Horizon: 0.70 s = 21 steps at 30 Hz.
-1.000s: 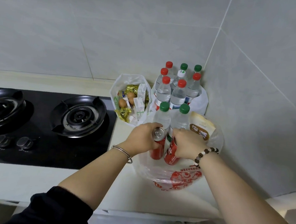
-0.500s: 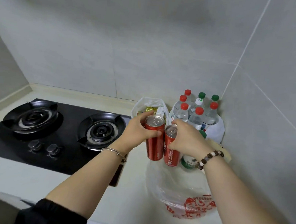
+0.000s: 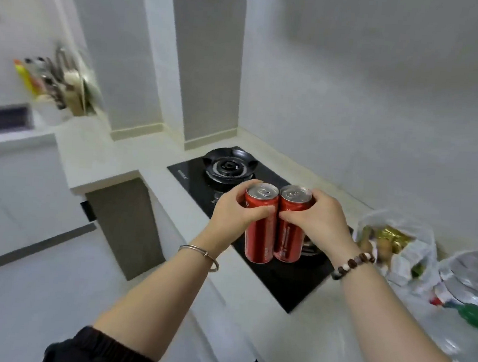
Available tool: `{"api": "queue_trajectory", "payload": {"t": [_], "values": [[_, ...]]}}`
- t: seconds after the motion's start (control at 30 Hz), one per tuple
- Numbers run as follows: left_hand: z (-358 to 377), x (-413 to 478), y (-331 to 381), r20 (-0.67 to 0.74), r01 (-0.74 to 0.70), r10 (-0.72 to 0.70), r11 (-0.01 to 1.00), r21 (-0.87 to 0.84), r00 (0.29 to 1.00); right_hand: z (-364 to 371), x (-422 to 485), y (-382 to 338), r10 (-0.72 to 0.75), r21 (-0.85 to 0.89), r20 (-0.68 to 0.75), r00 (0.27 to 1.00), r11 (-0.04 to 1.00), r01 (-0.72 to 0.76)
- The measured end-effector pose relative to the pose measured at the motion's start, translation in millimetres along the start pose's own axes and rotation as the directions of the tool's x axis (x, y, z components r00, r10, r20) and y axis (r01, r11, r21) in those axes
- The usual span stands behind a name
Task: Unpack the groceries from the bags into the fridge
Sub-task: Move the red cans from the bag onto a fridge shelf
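**Now that both cans are out of the bag, the carry to the fridge begins**

Since the entry a second ago my view has swung left, away from the tiled corner. The pale, smooth stone-look worktop [image 3: 115,155] now runs off toward a blurred rack of utensils [image 3: 61,80], and the bags have slid to the right edge of view. The two cans, then still down in the printed bag, are now lifted clear. They are over the black glass gas hob [image 3: 282,277], upright, side by side and touching. Reading: pick-up is done for this pair and the carry remains. No fridge is in view, so I cannot say where it stands.

Materials, large to small:
- Worktop: matt, flat, square-edged.
- Hob: glossy flat glass, with one round black iron burner ring [image 3: 227,166] showing behind the cans.
- White plastic bag of water bottles [image 3: 468,281], far right: crinkled film, clear bottles, red and green caps.
- Smaller translucent plastic bag [image 3: 402,248] beside it: soft, slumped, gold foil packets inside.
- Left tall slim red metal can [image 3: 258,236] and right tall slim red metal can [image 3: 289,238]: rigid cylinders with smooth printed walls and bare silver tops. They are probably slick.
- My left hand [image 3: 237,209] is wrapped round the upper part of the left can, thumb across its front. My right hand [image 3: 318,219] grasps the right can likewise. Both can bottoms hang free.
- Thin silver bangle [image 3: 201,256] on the left wrist, and a string of brown and white beads [image 3: 353,263] on the right.
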<state>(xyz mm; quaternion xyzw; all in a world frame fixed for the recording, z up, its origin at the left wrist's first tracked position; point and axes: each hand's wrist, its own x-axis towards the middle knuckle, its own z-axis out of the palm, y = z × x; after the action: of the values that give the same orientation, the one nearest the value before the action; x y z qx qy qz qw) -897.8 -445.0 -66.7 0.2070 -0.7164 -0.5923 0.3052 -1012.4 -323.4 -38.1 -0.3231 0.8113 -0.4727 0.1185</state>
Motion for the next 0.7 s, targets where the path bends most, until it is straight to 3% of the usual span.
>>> {"api": "queue_trajectory", "payload": {"t": [0.13,0.3,0.5,0.7], "values": [[-93,-44,-3,-0.243,0.022,-0.012,0.999,0.037,0.970,81,-11,-47,-0.134,0.157,0.211,0.968,0.982,0.101],[-211,-125,1,-0.464,0.071,-0.048,0.997,0.031,0.885,177,-63,-114,-0.295,0.334,0.432,0.852,0.930,0.153],[-331,-248,12,-0.687,0.065,-0.051,0.998,-0.005,0.724,292,-153,-201,-0.456,0.418,0.656,0.601,0.883,0.213],[-412,-384,28,-0.874,0.044,-0.032,0.999,-0.012,0.485,381,-263,-274,-0.529,0.498,0.794,0.299,0.848,0.179]]}}
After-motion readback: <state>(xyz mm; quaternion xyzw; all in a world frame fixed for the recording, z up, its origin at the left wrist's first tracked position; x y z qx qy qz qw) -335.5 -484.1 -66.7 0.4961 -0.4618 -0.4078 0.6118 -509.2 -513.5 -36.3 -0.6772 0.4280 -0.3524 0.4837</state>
